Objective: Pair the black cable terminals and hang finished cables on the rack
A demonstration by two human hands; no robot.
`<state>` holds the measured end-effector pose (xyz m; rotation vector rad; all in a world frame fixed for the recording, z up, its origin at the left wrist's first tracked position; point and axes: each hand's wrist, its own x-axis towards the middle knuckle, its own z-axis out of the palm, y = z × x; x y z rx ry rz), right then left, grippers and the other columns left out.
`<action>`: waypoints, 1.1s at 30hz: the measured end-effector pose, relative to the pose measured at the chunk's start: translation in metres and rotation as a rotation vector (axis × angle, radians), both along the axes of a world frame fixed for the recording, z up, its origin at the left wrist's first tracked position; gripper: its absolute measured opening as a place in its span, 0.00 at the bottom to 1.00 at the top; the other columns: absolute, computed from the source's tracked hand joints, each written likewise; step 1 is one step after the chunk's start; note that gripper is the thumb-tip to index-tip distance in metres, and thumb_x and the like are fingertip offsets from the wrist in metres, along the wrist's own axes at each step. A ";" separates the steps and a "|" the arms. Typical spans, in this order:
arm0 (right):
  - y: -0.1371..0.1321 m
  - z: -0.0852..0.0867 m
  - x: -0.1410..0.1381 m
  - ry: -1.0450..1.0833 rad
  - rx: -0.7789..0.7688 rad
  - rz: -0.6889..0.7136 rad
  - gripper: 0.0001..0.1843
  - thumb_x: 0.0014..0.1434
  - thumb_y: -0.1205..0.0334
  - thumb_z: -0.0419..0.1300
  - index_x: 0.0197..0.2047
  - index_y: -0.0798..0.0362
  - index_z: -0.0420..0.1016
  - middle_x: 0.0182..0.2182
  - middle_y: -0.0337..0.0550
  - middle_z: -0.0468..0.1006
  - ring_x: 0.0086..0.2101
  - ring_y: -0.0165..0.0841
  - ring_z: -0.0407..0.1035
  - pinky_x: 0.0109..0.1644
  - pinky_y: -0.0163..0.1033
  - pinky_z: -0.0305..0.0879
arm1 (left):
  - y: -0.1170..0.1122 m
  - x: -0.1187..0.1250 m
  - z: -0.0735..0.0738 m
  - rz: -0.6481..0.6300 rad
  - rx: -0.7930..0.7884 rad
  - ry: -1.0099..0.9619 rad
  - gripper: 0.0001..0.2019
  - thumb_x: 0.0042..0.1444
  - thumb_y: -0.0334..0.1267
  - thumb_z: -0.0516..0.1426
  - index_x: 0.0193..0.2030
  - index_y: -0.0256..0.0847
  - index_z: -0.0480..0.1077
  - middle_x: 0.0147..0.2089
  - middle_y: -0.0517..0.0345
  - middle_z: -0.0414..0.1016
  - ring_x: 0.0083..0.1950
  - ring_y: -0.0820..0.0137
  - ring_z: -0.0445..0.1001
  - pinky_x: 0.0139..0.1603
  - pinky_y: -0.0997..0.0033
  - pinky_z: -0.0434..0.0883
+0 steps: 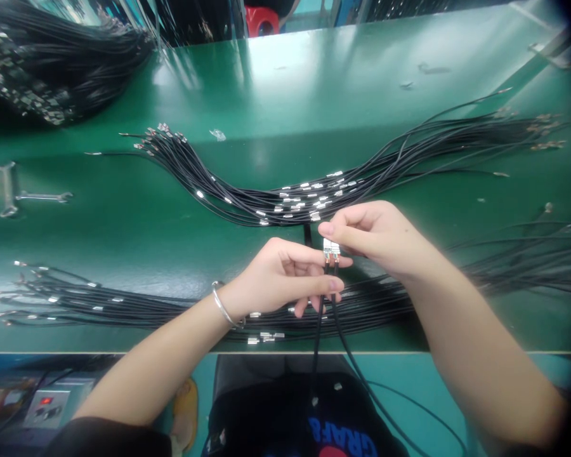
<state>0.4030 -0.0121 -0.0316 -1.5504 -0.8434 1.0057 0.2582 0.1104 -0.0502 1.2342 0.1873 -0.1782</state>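
Observation:
My left hand (285,276) pinches two thin black wires (335,324) just below their metal terminals, fingers closed round them. The wires hang down over the bench edge toward my lap. My right hand (375,235) is closed on a small silvery connector (330,247) at the top of those wires, thumb and forefinger pressed on it. Both hands meet above the front bundle of black wires (124,308). A silver bangle (223,308) circles my left wrist.
A second long bundle of black wires with metal sleeves (290,200) lies across the green bench (314,95). A heap of more wires (52,63) sits at the back left. Two spanners (26,195) lie at the left. A control box (47,406) is below the bench edge.

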 end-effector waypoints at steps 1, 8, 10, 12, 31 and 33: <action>0.000 0.000 0.000 -0.002 -0.002 0.000 0.24 0.55 0.47 0.68 0.19 0.55 0.70 0.16 0.37 0.66 0.19 0.24 0.59 0.21 0.33 0.50 | 0.000 0.000 0.000 -0.001 0.002 -0.004 0.15 0.53 0.35 0.67 0.48 0.36 0.79 0.30 0.53 0.80 0.21 0.76 0.73 0.16 0.83 0.70; 0.000 -0.001 0.001 -0.039 -0.042 -0.007 0.24 0.56 0.47 0.67 0.19 0.56 0.70 0.16 0.38 0.66 0.19 0.23 0.57 0.21 0.32 0.49 | -0.001 0.000 -0.002 0.026 -0.053 0.026 0.16 0.53 0.36 0.67 0.49 0.36 0.78 0.31 0.52 0.81 0.22 0.74 0.74 0.16 0.82 0.70; 0.001 -0.002 0.001 -0.044 -0.042 -0.006 0.24 0.56 0.47 0.67 0.19 0.56 0.70 0.16 0.38 0.66 0.19 0.23 0.56 0.21 0.32 0.48 | -0.002 0.000 -0.002 0.037 -0.069 0.045 0.16 0.52 0.37 0.67 0.48 0.35 0.79 0.30 0.51 0.81 0.22 0.74 0.75 0.15 0.81 0.70; 0.002 -0.004 0.001 -0.061 -0.038 -0.008 0.25 0.57 0.46 0.66 0.19 0.56 0.69 0.16 0.37 0.63 0.19 0.23 0.54 0.21 0.32 0.46 | -0.002 0.001 -0.002 0.050 -0.074 0.055 0.16 0.52 0.37 0.67 0.48 0.35 0.79 0.30 0.51 0.80 0.22 0.73 0.75 0.15 0.81 0.70; 0.014 -0.026 0.009 0.175 -0.112 0.248 0.36 0.66 0.38 0.47 0.23 0.60 0.74 0.10 0.30 0.53 0.14 0.22 0.46 0.18 0.30 0.45 | 0.011 0.006 -0.012 0.215 0.071 0.025 0.13 0.52 0.42 0.68 0.37 0.32 0.79 0.28 0.54 0.75 0.22 0.77 0.68 0.17 0.81 0.61; 0.011 -0.016 0.014 0.159 -0.116 0.430 0.44 0.66 0.33 0.40 0.26 0.62 0.79 0.10 0.29 0.49 0.14 0.22 0.44 0.19 0.30 0.45 | 0.017 0.006 -0.009 0.345 0.065 0.040 0.14 0.48 0.42 0.70 0.38 0.35 0.78 0.29 0.57 0.74 0.23 0.77 0.67 0.18 0.81 0.62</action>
